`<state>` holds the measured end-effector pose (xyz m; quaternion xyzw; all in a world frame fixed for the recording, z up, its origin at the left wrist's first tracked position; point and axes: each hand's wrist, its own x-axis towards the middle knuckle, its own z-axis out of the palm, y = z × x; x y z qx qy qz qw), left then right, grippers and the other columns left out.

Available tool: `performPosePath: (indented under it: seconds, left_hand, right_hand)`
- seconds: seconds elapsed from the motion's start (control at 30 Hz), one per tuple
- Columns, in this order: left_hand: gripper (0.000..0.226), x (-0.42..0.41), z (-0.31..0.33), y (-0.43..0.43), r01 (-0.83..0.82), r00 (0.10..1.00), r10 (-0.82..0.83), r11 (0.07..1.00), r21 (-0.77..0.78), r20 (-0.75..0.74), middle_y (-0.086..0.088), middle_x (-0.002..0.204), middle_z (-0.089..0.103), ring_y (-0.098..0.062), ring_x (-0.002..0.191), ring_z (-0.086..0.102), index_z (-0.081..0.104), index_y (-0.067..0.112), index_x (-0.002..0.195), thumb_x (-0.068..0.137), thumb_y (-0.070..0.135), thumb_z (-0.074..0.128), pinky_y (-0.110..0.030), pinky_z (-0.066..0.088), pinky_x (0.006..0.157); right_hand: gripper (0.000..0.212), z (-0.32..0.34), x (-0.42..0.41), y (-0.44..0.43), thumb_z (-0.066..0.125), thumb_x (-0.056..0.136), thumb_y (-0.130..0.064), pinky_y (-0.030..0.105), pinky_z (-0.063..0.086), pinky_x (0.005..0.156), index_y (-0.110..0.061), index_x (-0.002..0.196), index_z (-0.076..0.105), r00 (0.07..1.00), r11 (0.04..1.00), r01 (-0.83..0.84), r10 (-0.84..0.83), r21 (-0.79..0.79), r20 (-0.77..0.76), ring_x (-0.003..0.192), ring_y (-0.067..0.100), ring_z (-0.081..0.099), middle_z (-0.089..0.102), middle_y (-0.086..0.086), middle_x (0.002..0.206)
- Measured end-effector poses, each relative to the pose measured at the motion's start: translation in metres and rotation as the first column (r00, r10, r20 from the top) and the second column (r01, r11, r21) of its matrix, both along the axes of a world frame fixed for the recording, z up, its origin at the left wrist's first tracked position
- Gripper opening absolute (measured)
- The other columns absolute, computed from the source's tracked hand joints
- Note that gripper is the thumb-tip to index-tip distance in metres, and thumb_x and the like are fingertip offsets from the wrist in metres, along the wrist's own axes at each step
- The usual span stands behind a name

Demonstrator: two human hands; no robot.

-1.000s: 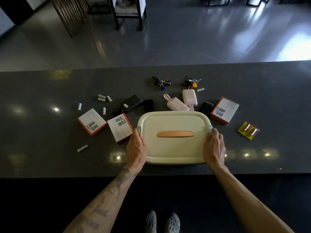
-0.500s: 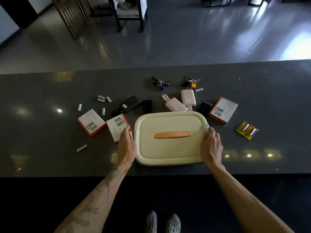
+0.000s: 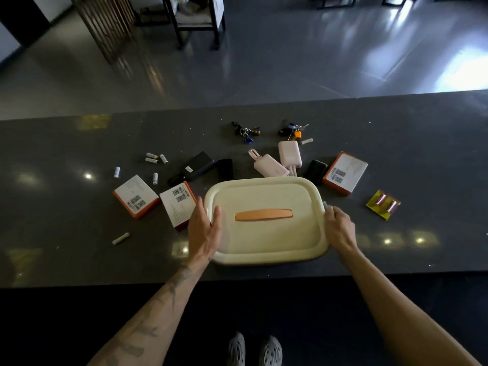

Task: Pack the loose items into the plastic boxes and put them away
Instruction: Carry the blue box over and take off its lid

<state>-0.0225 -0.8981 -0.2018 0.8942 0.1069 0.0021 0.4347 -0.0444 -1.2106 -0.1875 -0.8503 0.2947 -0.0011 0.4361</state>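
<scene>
While it sits on the tabletop (image 3: 79, 260) near the front edge, the box (image 3: 266, 220) looks light, stiff and smooth-lidded. Both hands grip its ends, left (image 3: 204, 228) and right (image 3: 339, 228); the small side latches seem the best hold.

Beyond your table (image 3: 422, 122) you have a glossy grey floor (image 3: 290, 70) with bright glare at far right. A dark chair (image 3: 195, 22) stands at the back, a slatted wooden screen (image 3: 105, 25) just left of it. Below, your grey perforated shoes (image 3: 254, 350).
</scene>
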Motion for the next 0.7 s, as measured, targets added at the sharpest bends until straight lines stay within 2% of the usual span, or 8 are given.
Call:
performPosePath:
  seconds: [0.07, 0.17, 0.23, 0.3, 0.4, 0.57, 0.63, 0.7]
  left_hand:
    - [0.088, -0.001, 0.001, 0.003, 0.012, 1.000, -0.011, 0.999, 0.037, -0.029, -0.009, 0.163, 0.030, -0.025, 0.149, 0.031, 0.020, 0.017, 0.160, 0.092, 0.070, 0.034, -0.052, 0.028, 0.121]
    - [0.091, -0.006, 0.000, 0.003, 0.011, 1.000, -0.009, 0.997, 0.072, -0.030, -0.006, 0.165, 0.025, -0.024, 0.151, 0.022, 0.018, 0.021, 0.161, 0.089, 0.076, 0.028, -0.052, 0.018, 0.124]
    - [0.092, -0.007, 0.000, 0.002, -0.001, 0.999, 0.004, 0.998, 0.067, -0.046, -0.005, 0.167, 0.019, -0.022, 0.154, 0.014, 0.015, 0.023, 0.161, 0.088, 0.078, 0.026, -0.048, 0.008, 0.125]
    - [0.092, -0.006, 0.003, 0.001, -0.009, 0.999, 0.012, 0.998, 0.065, -0.048, -0.004, 0.168, 0.016, -0.021, 0.154, 0.009, 0.015, 0.025, 0.162, 0.088, 0.078, 0.025, -0.047, 0.002, 0.124]
    - [0.092, -0.002, 0.011, 0.000, -0.001, 0.998, 0.004, 0.999, 0.038, -0.058, -0.001, 0.169, 0.012, -0.018, 0.155, 0.005, 0.013, 0.025, 0.162, 0.088, 0.079, 0.024, -0.050, 0.000, 0.125]
    - [0.093, 0.001, 0.035, -0.002, 0.011, 1.000, -0.011, 0.997, -0.070, 0.000, 0.002, 0.169, 0.012, -0.017, 0.154, 0.011, 0.011, 0.026, 0.162, 0.087, 0.078, 0.031, -0.050, 0.010, 0.126]
    - [0.096, 0.004, 0.045, 0.004, 0.006, 1.000, -0.004, 0.995, -0.099, 0.020, -0.002, 0.168, 0.016, -0.021, 0.153, 0.019, 0.008, 0.026, 0.162, 0.087, 0.077, 0.036, -0.049, 0.019, 0.124]
    - [0.095, 0.005, 0.051, 0.019, -0.019, 0.999, 0.022, 0.996, -0.086, 0.041, -0.003, 0.167, 0.021, -0.023, 0.150, 0.025, 0.006, 0.026, 0.162, 0.089, 0.076, 0.041, -0.047, 0.025, 0.121]
  right_hand:
    - [0.032, 0.004, -0.003, 0.001, 0.035, 0.104, -0.035, 0.041, 0.044, 0.083, -0.014, 0.112, 0.058, 0.995, 0.993, 0.015, -0.003, -0.120, 0.103, 0.099, 0.023, 0.052, 0.056, 0.005, 0.111]
    - [0.035, 0.007, -0.011, 0.017, 0.038, 0.103, -0.039, 0.041, 0.043, 0.089, -0.019, 0.128, 0.053, 0.972, 0.938, -0.136, 0.189, -0.320, 0.140, 0.108, 0.019, 0.045, 0.048, 0.006, 0.127]
    - [0.047, 0.006, -0.014, 0.028, 0.041, 0.104, -0.042, 0.051, 0.043, 0.103, -0.017, 0.143, 0.040, 0.969, 0.942, -0.201, 0.231, -0.268, 0.084, 0.125, 0.026, 0.044, 0.040, 0.008, 0.145]
    - [0.055, 0.009, -0.016, 0.035, 0.040, 0.104, -0.044, 0.055, 0.034, 0.113, -0.016, 0.151, 0.031, 0.970, 0.962, -0.195, 0.218, -0.192, 0.106, 0.141, 0.029, 0.034, 0.033, 0.008, 0.155]
    - [0.057, 0.014, -0.016, 0.034, 0.040, 0.104, -0.044, 0.054, 0.027, 0.118, -0.013, 0.152, 0.032, 0.965, 0.965, -0.208, 0.229, -0.161, 0.127, 0.147, 0.030, 0.027, 0.032, 0.008, 0.158]
    - [0.056, 0.034, -0.007, 0.036, 0.048, 0.099, -0.051, 0.045, 0.048, 0.085, -0.025, 0.148, 0.036, 0.971, 0.968, -0.144, 0.177, -0.204, 0.158, 0.119, 0.030, 0.055, 0.039, 0.007, 0.152]
    - [0.057, 0.044, 0.003, 0.043, 0.049, 0.097, -0.054, 0.039, 0.044, 0.073, -0.030, 0.146, 0.032, 0.962, 0.945, -0.174, 0.223, -0.278, 0.157, 0.112, 0.030, 0.057, 0.037, 0.005, 0.150]
    - [0.059, 0.052, 0.016, 0.058, 0.048, 0.096, -0.057, 0.038, 0.042, 0.071, -0.034, 0.145, 0.027, 0.945, 0.920, -0.218, 0.282, -0.327, 0.164, 0.108, 0.029, 0.056, 0.035, 0.003, 0.148]
